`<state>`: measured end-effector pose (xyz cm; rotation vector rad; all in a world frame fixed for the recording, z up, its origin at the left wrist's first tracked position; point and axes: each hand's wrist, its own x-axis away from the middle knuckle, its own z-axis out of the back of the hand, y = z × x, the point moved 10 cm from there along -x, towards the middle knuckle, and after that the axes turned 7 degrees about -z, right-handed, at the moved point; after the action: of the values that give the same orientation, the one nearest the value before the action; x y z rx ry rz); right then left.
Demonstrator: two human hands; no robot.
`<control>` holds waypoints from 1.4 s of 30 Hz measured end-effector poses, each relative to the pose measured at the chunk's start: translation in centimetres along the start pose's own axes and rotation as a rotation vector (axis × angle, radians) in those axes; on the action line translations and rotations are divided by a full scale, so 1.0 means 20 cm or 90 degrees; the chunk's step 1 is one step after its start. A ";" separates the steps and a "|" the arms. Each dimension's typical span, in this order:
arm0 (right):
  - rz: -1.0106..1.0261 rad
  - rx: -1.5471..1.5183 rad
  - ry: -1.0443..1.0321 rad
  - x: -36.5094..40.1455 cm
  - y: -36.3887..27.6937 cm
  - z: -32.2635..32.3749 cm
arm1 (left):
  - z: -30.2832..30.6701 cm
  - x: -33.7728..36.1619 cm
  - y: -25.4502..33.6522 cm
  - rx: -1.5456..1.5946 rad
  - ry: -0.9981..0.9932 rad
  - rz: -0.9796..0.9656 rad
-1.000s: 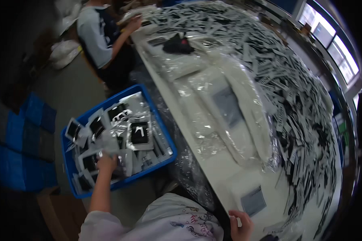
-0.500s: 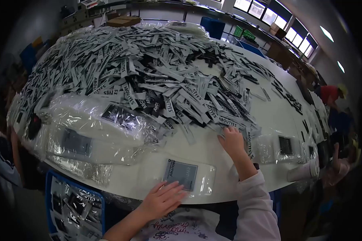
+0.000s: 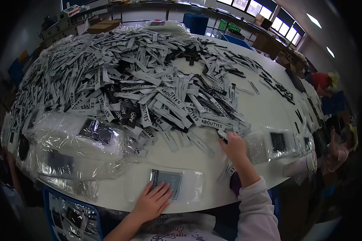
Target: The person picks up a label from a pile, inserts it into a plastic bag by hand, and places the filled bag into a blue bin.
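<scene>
My left hand (image 3: pixel 152 201) lies flat, fingers apart, on a clear plastic bag (image 3: pixel 189 185) at the table's near edge. A grey "ABOUTYES" label (image 3: pixel 167 179) shows in that bag. My right hand (image 3: pixel 234 147) reaches forward in a white sleeve, and its fingertips touch the near edge of a huge pile of grey and black woven labels (image 3: pixel 149 80). Whether those fingers pinch a label is hidden. The pile covers most of the white round table (image 3: pixel 261 108).
Stacks of clear bags (image 3: pixel 76 140) lie at the left. A blue crate of filled bags (image 3: pixel 68 219) stands below the near left edge. More bags with black labels (image 3: pixel 277 142) and a white roll (image 3: pixel 301 166) lie right. Other people (image 3: pixel 323 82) work at the right.
The view swung from the blue crate up to the table. My left hand left the crate and now rests on the bag. My right hand went to the label pile.
</scene>
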<state>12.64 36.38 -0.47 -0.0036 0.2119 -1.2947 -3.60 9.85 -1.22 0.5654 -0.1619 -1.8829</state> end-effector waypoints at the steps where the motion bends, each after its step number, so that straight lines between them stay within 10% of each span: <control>1: 0.000 -0.005 0.003 0.00 0.00 0.00 | 0.00 0.01 -0.01 -0.006 -0.001 -0.001; 17: -0.147 -0.559 0.060 0.48 0.28 0.41 | 0.14 -0.05 0.04 0.035 0.190 0.070; 27: 0.309 -0.744 0.342 0.95 -0.12 0.55 | 0.28 -0.03 0.22 0.087 0.283 -0.040; 35: 0.188 -0.807 0.341 0.97 -0.07 0.29 | 0.25 0.05 0.13 0.110 0.249 0.075; 42: -0.201 -1.049 -0.083 0.90 -0.10 -0.01 | 0.24 0.04 0.12 0.109 0.285 0.101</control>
<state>15.42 18.64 -3.21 -1.5549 1.1355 -1.0878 -4.10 7.47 3.67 1.0452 -0.0703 -1.5555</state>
